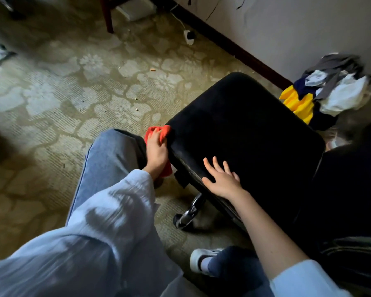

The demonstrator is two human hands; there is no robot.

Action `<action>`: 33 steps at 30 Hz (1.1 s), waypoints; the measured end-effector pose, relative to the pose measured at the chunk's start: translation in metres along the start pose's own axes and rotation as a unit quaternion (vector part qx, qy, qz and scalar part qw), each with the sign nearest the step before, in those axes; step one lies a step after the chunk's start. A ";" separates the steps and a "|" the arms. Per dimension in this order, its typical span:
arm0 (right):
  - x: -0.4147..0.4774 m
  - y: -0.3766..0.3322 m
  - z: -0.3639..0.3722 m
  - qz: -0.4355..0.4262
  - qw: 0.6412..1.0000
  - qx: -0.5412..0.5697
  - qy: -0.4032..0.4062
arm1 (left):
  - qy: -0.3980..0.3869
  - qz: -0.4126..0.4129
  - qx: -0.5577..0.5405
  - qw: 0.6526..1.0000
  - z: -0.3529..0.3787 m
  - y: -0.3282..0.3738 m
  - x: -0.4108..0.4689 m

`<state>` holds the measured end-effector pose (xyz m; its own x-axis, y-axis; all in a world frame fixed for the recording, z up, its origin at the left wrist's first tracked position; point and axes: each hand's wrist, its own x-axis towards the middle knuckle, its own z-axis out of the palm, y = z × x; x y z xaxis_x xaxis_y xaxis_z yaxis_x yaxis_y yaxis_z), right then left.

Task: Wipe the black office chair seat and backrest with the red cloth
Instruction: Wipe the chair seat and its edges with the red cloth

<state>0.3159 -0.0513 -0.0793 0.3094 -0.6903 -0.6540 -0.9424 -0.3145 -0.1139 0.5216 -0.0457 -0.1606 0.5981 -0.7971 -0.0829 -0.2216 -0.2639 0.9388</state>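
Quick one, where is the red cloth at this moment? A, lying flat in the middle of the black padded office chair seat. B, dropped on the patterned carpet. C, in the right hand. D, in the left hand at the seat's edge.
D: the left hand grips the red cloth against the edge of the black padded office chair seat, while the right hand rests open on the seat, holding nothing.

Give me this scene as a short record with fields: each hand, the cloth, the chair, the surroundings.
left hand: holds the red cloth against the side edge of the chair seat
right hand: fingers spread, resting flat on the chair seat
red cloth: bunched under the left hand, near the seat's corner
chair seat: black, nothing on it but the right hand
chair leg: chrome, on the patterned carpet
surroundings: pile of clothes by the wall
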 end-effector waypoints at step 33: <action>0.028 -0.025 -0.006 0.033 0.996 0.054 0.062 | 0.005 -0.012 0.107 0.994 -0.011 0.017 0.031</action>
<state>0.3484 -0.0664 -0.0903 0.2530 -0.7843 -0.5665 -0.9674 -0.1985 -0.1572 0.5450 -0.0691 -0.1437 0.6127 -0.7840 -0.1001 -0.3655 -0.3934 0.8436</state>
